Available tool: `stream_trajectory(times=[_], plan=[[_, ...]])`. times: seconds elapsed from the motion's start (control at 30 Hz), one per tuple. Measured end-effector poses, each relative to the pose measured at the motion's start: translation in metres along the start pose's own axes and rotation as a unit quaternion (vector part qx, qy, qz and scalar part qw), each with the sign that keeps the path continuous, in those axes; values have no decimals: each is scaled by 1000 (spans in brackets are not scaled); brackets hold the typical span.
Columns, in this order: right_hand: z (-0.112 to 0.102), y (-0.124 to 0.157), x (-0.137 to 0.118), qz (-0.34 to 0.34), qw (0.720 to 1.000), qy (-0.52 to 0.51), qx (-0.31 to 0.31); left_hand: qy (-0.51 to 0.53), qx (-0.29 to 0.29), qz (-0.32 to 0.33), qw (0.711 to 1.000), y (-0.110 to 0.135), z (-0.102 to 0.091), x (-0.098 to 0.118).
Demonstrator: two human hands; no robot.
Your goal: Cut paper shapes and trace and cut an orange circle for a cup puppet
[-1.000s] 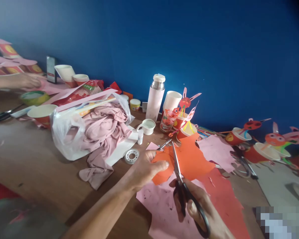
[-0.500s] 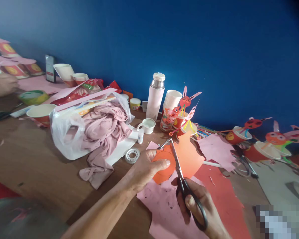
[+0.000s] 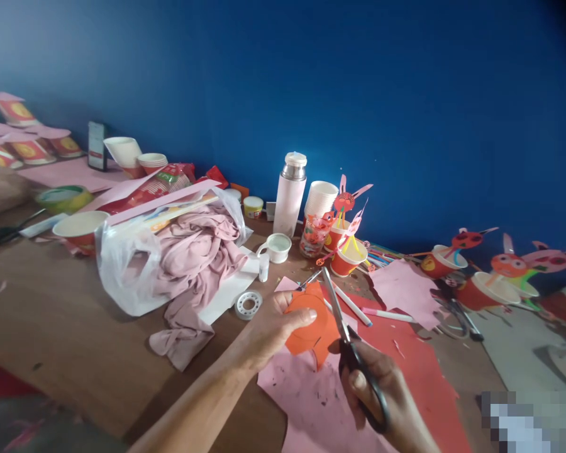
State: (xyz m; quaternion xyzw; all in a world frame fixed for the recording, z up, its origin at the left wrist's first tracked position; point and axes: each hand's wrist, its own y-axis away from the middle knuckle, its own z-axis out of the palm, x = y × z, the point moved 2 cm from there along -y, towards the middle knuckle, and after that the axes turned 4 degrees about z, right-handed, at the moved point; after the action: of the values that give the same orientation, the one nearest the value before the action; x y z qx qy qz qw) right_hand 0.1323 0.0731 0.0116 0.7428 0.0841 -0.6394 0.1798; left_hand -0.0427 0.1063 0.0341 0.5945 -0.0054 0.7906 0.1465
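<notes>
My left hand (image 3: 283,324) pinches a piece of orange paper (image 3: 306,330) between thumb and fingers. A curved line is drawn on it, and a pointed flap hangs at its lower edge. My right hand (image 3: 372,377) is closed around the black handles of a pair of scissors (image 3: 344,330). The scissor blades point away from me, just right of the orange paper. Beneath both hands lies a pink paper sheet (image 3: 311,402) with dark marks. A red paper sheet (image 3: 419,371) lies to the right, with markers (image 3: 353,305) at its far edge.
A plastic bag (image 3: 127,277) with pink cloth (image 3: 198,245) stands left. A thermos (image 3: 290,195), white mug (image 3: 278,248) and stacked paper cups (image 3: 321,198) stand near the blue wall. Cups with paper rabbit figures (image 3: 349,255) stand right. Another person's hand (image 3: 2,192) is at far left.
The wide orange part right of the scissors is gone from sight, uncovering markers and red paper. The orange piece in my left hand now has a flap hanging down. The view has tilted slightly.
</notes>
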Motion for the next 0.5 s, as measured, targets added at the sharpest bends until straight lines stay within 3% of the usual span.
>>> stream_trajectory(times=[0.13,0.23,0.4,0.5], plan=[[-19,2,-12,-65,997,-14,28,-35,-71,-35,996,6,5,4],[-31,5,-23,-108,994,26,7,-77,-130,-63,987,11,12,7],[-29,4,-30,-33,999,23,21,-158,-190,-26,969,16,24,9],[-22,3,-29,-23,999,26,39,-186,-191,-14,964,17,29,6]])
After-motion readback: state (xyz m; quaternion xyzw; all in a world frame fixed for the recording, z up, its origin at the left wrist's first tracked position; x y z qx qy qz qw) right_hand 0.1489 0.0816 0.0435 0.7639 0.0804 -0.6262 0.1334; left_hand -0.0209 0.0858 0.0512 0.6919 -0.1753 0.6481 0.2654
